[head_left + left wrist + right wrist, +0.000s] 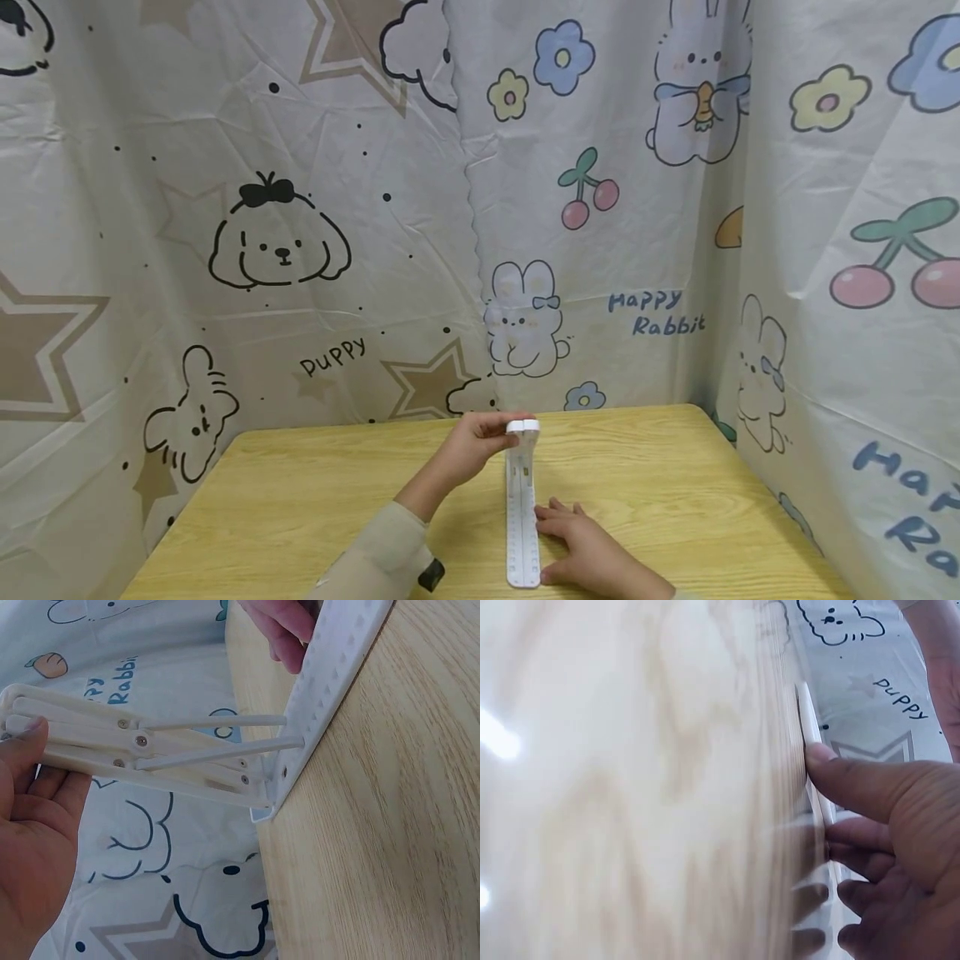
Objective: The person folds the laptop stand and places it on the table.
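Observation:
A white plastic folding laptop stand [523, 533] is on the table, its long base pointing toward me and its upper panel raised at the far end. My left hand [474, 448] pinches the top of that panel, with the thumb on one face and the fingers behind. Two thin struts [217, 754] run from the panel to the base in the left wrist view, and rows of notches line the base. Beside the base, my right hand [588, 546] rests low on the table; its thumb and fingertips touch the right long edge [817, 724].
The wood-grain table [660, 475] has rounded far corners. Around its back and sides hangs a printed curtain [420, 250] with puppies, rabbits and stars. A small black object [431, 575] is at the left sleeve.

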The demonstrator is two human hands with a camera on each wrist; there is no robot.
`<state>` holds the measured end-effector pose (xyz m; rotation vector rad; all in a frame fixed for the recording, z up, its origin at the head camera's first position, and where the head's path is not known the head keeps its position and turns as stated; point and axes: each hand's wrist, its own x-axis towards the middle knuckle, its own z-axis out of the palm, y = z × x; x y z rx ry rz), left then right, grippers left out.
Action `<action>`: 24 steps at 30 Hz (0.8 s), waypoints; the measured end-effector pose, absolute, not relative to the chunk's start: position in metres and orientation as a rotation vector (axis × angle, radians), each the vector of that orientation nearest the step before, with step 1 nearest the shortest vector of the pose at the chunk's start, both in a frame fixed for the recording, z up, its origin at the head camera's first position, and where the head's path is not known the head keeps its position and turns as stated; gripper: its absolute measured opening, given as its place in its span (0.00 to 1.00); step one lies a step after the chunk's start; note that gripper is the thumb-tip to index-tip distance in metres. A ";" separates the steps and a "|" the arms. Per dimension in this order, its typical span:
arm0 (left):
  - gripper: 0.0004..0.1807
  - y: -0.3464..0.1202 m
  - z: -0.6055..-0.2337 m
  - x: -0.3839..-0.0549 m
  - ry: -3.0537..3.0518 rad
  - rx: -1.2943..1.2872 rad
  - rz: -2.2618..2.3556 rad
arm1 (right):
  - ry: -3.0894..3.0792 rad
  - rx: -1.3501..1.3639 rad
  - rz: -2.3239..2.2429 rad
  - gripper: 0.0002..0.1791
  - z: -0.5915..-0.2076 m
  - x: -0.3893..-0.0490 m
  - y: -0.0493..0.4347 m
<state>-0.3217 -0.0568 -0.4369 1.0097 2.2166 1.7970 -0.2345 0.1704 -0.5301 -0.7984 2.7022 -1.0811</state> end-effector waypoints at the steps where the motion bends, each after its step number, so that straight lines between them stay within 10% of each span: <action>1: 0.19 -0.058 -0.437 -0.322 2.217 1.009 1.801 | 2.703 -0.795 -1.086 0.39 -0.530 -0.234 0.168; 24: 0.20 -0.076 -0.433 -0.304 2.256 0.979 1.798 | 2.667 -0.878 -1.000 0.33 -0.520 -0.232 0.166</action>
